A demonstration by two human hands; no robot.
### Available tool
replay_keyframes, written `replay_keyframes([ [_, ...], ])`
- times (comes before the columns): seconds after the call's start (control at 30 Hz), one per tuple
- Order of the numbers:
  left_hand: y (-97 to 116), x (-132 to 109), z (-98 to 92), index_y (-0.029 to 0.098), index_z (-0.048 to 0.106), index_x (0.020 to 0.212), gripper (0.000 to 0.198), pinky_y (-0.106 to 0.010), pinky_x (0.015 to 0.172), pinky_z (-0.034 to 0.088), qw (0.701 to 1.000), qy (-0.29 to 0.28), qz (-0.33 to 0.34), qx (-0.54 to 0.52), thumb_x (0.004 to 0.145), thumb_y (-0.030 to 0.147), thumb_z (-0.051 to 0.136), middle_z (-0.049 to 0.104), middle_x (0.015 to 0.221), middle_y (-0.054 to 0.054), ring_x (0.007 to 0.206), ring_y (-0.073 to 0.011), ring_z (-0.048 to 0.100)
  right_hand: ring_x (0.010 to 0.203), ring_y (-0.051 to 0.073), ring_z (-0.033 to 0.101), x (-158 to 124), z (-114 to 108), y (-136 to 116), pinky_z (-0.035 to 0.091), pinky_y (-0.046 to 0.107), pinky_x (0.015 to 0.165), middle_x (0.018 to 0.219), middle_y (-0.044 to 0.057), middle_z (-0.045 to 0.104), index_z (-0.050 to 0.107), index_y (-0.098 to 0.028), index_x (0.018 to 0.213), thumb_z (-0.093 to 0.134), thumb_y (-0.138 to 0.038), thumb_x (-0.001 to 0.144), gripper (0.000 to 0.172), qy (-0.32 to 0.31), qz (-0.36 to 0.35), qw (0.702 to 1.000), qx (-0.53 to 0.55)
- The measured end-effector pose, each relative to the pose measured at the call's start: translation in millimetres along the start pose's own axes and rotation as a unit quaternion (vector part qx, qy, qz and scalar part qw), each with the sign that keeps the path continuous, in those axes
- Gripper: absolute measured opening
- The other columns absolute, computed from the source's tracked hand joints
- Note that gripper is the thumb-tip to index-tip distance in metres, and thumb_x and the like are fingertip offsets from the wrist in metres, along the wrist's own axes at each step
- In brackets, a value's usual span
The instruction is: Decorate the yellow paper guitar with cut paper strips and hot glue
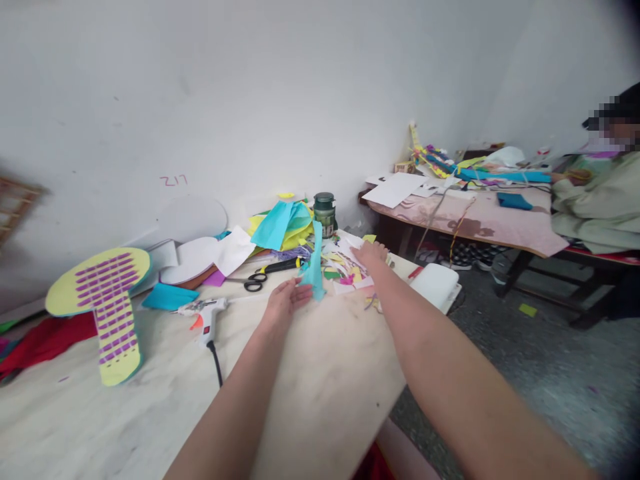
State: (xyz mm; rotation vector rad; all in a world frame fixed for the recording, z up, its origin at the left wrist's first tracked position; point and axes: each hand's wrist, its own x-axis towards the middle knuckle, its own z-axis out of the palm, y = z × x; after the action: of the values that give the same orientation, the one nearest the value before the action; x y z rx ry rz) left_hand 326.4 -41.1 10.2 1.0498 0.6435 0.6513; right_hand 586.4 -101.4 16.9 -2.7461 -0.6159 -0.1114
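My left hand (289, 297) is open, its fingers stretched out against the lower edge of a turquoise strip (315, 263) of thin sheet that stands nearly upright. My right hand (371, 255) reaches farther out, fingers apart over the right side of a pile of paper scraps (350, 270); its fingertips are partly hard to make out. Black-handled scissors (256, 281) and a yellow-and-black cutter (283, 265) lie just beyond my left hand. A white glue gun (209, 321) with a black cord rests to its left.
A yellow foam shape with purple woven strips (117, 300) lies at left. Behind the scraps stand a dark green jar (325, 213) and turquoise sheets (277, 223). A white box (434, 285) sits by the table's right edge. Another person (597, 193) sits at a second table (450, 213).
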Motion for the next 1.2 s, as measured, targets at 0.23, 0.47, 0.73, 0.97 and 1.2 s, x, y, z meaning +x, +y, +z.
replay_keyframes([
  [0.23, 2, -4, 2.3, 0.010, 0.053, 0.094, 0.017, -0.031, 0.066, 0.053, 1.000, -0.002, -0.006, -0.001, 0.085, 0.022, 0.046, 0.068, 0.080, -0.014, 0.067, -0.0183, 0.067, 0.105, 0.029, 0.050, -19, -8, -12, 0.024, 0.042, 0.093, 0.111, 0.021, 0.058, 0.055, -0.007, 0.112, 0.032, -0.026, 0.090, 0.037, 0.163, -0.088, 0.982, 0.038],
  [0.47, 16, -5, -0.9, 0.012, 0.057, 0.095, 0.023, -0.029, 0.063, 0.053, 0.999, 0.028, 0.021, 0.008, 0.081, 0.030, 0.054, 0.064, 0.102, -0.015, 0.071, -0.0170, 0.066, 0.067, 0.015, 0.059, -51, -31, -76, 0.042, 0.023, 0.060, 0.071, 0.004, 0.063, 0.059, -0.016, 0.092, 0.029, -0.043, 0.090, 0.040, 0.064, -0.106, 0.903, 0.412],
  [0.73, 40, -27, -29.5, 0.011, 0.061, 0.090, 0.041, -0.025, 0.063, 0.052, 0.989, 0.080, 0.126, 0.018, 0.073, 0.048, 0.061, 0.067, 0.093, -0.013, 0.075, -0.0180, 0.066, 0.036, 0.011, 0.045, -135, -17, -132, 0.032, 0.021, 0.036, 0.040, -0.004, 0.045, 0.052, -0.018, 0.063, 0.045, -0.049, 0.081, 0.036, -0.141, -0.223, 0.737, 0.622],
  [0.97, 50, -63, -73.0, 0.008, 0.058, 0.085, 0.029, -0.024, 0.052, 0.052, 0.977, 0.132, 0.162, 0.030, 0.076, 0.035, 0.062, 0.067, 0.070, -0.010, 0.054, -0.0155, 0.064, 0.053, 0.016, 0.056, -164, -13, -149, 0.044, 0.027, 0.054, 0.051, 0.004, 0.057, 0.058, -0.017, 0.059, 0.031, -0.046, 0.086, 0.048, -0.067, -0.109, 0.842, 0.524],
  [1.2, 49, -88, -96.6, 0.008, 0.055, 0.081, 0.026, -0.024, 0.051, 0.051, 0.981, 0.134, 0.144, 0.000, 0.079, 0.034, 0.058, 0.066, 0.065, -0.011, 0.052, -0.0153, 0.063, 0.119, 0.027, 0.042, -178, -6, -162, 0.037, 0.037, 0.095, 0.130, 0.017, 0.046, 0.058, -0.010, 0.108, 0.049, -0.029, 0.080, 0.036, -0.061, -0.217, 0.888, 0.400],
])
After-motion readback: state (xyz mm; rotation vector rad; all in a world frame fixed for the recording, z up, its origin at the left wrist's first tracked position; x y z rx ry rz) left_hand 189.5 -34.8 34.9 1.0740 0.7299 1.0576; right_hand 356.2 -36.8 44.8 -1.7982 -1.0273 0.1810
